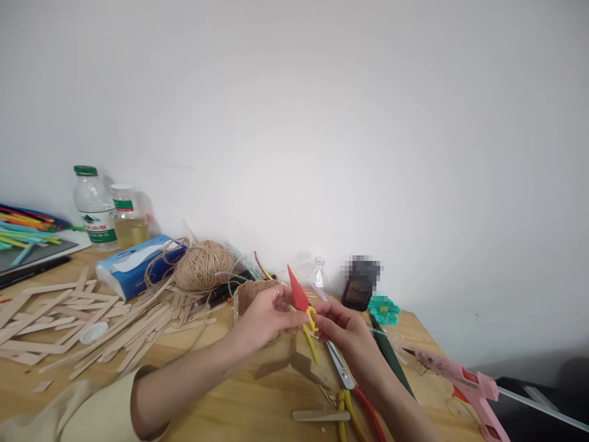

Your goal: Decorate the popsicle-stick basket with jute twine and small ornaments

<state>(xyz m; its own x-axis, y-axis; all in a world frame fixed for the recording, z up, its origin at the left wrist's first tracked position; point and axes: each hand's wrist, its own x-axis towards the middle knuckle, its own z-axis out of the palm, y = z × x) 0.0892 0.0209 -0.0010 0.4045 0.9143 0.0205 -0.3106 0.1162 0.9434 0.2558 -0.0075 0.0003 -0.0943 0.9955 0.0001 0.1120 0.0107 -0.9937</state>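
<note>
Both hands meet over the table in front of me. My left hand (264,316) pinches a red pointed piece (298,291), its tip upward; whether it is paper or felt I cannot tell. A curled yellow pipe cleaner (313,319) sits at the base of that red piece, gripped by the fingertips of my right hand (344,328). Below the hands lies a cut piece of cardboard (294,362). Scissors (340,367) with a red handle rest under my right forearm. Another yellow-green strip (310,345) hangs or lies just beneath the fingers.
Wooden craft sticks (142,331) cover the left side, beside a twine ball (203,265), a tissue pack (133,264) and two bottles. A pink glue gun (464,380) sits at the right edge. A phone (358,291) and a teal flower (385,312) stand near the wall.
</note>
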